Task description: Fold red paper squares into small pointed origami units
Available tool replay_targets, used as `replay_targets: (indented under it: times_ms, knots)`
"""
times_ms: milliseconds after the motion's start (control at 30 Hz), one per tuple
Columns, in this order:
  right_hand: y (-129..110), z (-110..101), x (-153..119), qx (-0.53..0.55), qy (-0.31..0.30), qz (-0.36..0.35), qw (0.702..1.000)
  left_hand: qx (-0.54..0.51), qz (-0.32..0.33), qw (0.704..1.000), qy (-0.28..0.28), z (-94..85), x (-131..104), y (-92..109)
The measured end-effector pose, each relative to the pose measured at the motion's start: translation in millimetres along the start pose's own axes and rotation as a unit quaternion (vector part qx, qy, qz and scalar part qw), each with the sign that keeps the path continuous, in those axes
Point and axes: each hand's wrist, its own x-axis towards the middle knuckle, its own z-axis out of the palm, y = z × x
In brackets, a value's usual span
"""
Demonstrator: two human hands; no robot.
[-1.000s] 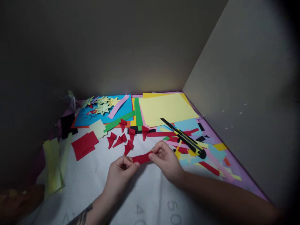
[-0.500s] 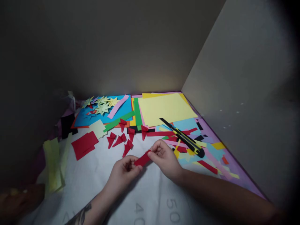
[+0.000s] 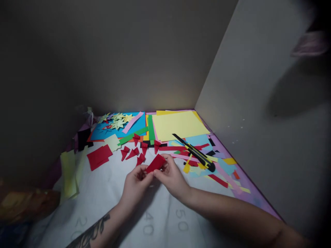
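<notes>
A folded red piece of paper is held between both hands above the white sheet. My left hand pinches its lower left end between thumb and fingers. My right hand is closed on it from the right, the thumb pressing near the lower edge and the fingers behind. Just beyond the hands lie several small folded red paper pieces. To the left, a small stack of red paper squares rests on the white sheet, beside pale yellow squares.
A black and yellow box cutter, blade out, lies on paper scraps at right. Behind are yellow sheets and folded paper stars on blue paper. Yellow strips lie left. Walls stand behind and right.
My right thumb has moved down and left, closer to my left thumb. The red paper now shows a broader, tilted face. The whole view has shifted slightly.
</notes>
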Motion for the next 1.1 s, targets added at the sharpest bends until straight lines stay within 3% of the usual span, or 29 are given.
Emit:
replay_targets:
  times_ms: [300, 567, 767, 1000, 1100]
  knots:
    - [-11.1, -2.5, -19.9, 0.011, 0.008, -0.048, 0.999, -0.05, 0.053, 0.997, 0.037, 16.2, -26.9, 4.9]
    - [2.8, -9.6, -26.8, -0.052, 0.024, -0.128, 0.99, -0.06, 0.1, 0.987, 0.11, 29.8, -32.0, -16.3]
    - [0.1, -17.9, -18.2, -0.065, 0.06, -0.183, 0.979, -0.048, 0.103, 0.987, 0.116, 30.3, -32.5, -26.6]
    - [-9.1, -42.0, 0.0, -0.055, 0.098, -0.211, 0.971, -0.024, 0.091, 0.99, 0.109, 31.2, -31.7, -31.6]
    - [-10.8, -50.6, 1.6, -0.109, 0.075, -0.21, 0.969, 0.01, 0.101, 0.989, 0.111, 27.9, -29.6, -32.6]
